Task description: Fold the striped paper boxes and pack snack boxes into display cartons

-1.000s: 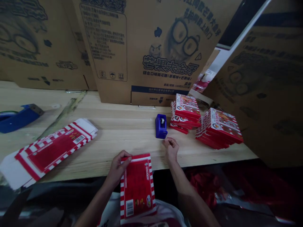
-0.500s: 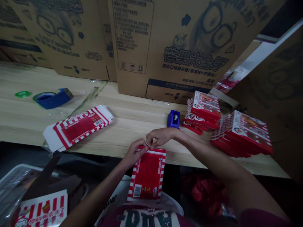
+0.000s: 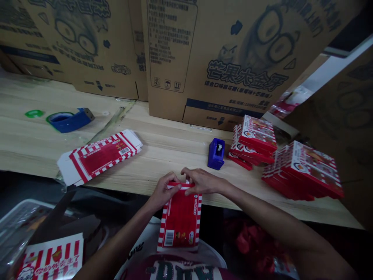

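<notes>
Currently, the red box [image 3: 180,221] is at the lower centre of the frame, printed back toward the camera, its top end near the table edge. The left hand [image 3: 163,191] is clamped on the upper left corner, thumb on the face. The right hand [image 3: 204,181] touches the top end, thumb on the face and index finger curled above; whether it clamps the box cannot be told. A small pale piece shows between the hands; flap or tape is not distinguishable. Closing of this end appears to be in progress and incomplete.

Just above and right of the hands stands the small tape dispenser [image 3: 216,154]. At right centre, the rear stack [image 3: 256,136] and the front stack [image 3: 309,171] hold filled-out boxes, judged finished. At left centre, the flat cartons [image 3: 101,154] lie overlapped on the table [image 3: 166,136]; these appear to remain unformed.
</notes>
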### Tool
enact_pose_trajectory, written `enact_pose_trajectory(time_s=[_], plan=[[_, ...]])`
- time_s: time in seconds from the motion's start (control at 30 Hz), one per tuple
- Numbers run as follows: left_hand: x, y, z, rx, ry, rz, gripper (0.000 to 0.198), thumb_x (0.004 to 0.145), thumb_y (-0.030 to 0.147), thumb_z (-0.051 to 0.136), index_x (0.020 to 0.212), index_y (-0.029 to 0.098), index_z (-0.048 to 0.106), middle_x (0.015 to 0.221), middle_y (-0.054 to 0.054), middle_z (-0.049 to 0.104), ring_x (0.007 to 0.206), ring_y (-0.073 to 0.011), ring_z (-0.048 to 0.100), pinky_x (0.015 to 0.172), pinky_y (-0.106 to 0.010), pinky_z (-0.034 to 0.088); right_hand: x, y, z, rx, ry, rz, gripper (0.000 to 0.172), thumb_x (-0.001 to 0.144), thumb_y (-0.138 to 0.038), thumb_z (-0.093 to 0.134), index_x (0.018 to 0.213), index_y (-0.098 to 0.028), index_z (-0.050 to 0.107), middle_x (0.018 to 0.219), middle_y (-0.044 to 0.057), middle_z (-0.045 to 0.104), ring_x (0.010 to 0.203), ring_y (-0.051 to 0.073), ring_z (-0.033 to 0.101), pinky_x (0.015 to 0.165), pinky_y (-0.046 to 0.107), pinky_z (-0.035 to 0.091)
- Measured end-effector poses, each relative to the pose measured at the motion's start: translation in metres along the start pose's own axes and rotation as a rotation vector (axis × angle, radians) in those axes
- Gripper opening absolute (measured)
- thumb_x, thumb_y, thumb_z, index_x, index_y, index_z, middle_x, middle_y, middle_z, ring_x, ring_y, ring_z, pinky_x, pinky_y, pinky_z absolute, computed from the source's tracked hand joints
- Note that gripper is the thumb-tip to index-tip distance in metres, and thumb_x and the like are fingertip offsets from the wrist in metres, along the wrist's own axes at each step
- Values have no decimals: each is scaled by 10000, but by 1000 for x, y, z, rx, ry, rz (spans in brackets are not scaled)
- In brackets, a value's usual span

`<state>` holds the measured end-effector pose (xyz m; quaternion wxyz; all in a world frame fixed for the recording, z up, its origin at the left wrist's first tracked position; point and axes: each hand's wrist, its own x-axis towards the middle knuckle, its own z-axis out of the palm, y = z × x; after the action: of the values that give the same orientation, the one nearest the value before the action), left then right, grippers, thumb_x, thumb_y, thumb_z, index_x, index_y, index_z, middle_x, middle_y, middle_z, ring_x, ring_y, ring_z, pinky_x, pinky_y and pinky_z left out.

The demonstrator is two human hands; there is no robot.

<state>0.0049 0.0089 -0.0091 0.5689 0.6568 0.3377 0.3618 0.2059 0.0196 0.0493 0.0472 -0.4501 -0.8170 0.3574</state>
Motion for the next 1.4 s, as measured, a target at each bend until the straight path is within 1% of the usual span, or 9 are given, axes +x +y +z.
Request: enact_pose_trajectory(time_s=[0.3, 0.57, 0.73, 0.87, 1.03, 1.1, 1.17, 1.27, 1.4], plan=[[-5, 13, 0, 89, -3, 95, 136, 849, 269, 574, 770, 160, 593, 770, -15, 544, 747, -153, 539, 711, -267, 404, -4, 17, 23, 882, -53, 216, 409, 654, -509, 742, 668, -130, 591, 521, -77, 478, 476, 60, 376, 476, 200, 267], [-18, 27, -2, 28, 11, 126, 108, 836, 271, 607, 825, 168, 636, 830, -42, 603, 807, -176, 578, 752, -293, 434, -5, 6, 25, 1268, -127, 373, 392, 552, -388, 839, 583, -152, 528, 528, -68, 488, 465, 60, 420, 481, 204, 287], [-29, 23, 6, -236, 101, -160, 338, 709, 316, 744, 1001, 185, 637, 898, -33, 653, 793, -179, 605, 698, -268, 472, -9, 4, 24, 1299, -111, 424, 345, 517, -354, 846, 606, -137, 592, 523, -54, 539, 466, 70, 460, 489, 203, 318], [-39, 41, 3, -436, 12, -306, 243, 742, 354, 711, 873, 158, 656, 764, -28, 673, 711, -188, 630, 643, -281, 499, -20, -2, 12, 1277, -75, 386, 324, 538, -360, 830, 630, -126, 626, 559, -35, 581, 492, 75, 485, 508, 200, 346], [-37, 104, -21, -80, 99, 180, 218, 759, 330, 709, 934, 205, 676, 873, -56, 699, 790, -226, 647, 682, -331, 523, -46, -5, -18, 1119, 310, 325, 429, 697, -571, 695, 689, -144, 652, 617, 18, 610, 538, 109, 519, 513, 221, 372], [-33, 112, -21, 122, 98, 414, 312, 762, 291, 708, 1064, 246, 646, 984, -80, 701, 922, -269, 644, 802, -408, 525, -54, 4, -20, 1180, 330, 374, 507, 745, -670, 578, 768, -173, 671, 681, 46, 642, 581, 149, 576, 536, 253, 415], [-28, 97, -13, 318, 56, 567, 415, 776, 233, 681, 1180, 263, 592, 1072, -108, 685, 1039, -290, 615, 907, -465, 490, -55, 17, -11, 1315, 268, 413, 512, 757, -683, 546, 870, -202, 681, 791, 66, 684, 694, 197, 643, 620, 297, 470], [-27, 43, 2, 572, -145, 572, 599, 778, 180, 623, 1350, 242, 456, 1223, -150, 618, 1218, -312, 511, 1028, -524, 391, -48, 34, 19, 1403, 272, 396, 391, 696, -501, 729, 949, -205, 690, 902, 63, 712, 805, 207, 668, 750, 323, 484], [-40, -23, 7, 753, -461, 536, 923, 691, 384, 714, 1473, 265, 238, 1407, -174, 468, 1330, -402, 362, 1046, -595, 328, -32, 44, 62, 1356, 347, 324, 416, 549, -345, 850, 895, -161, 709, 871, 62, 722, 759, 209, 665, 762, 345, 472]])
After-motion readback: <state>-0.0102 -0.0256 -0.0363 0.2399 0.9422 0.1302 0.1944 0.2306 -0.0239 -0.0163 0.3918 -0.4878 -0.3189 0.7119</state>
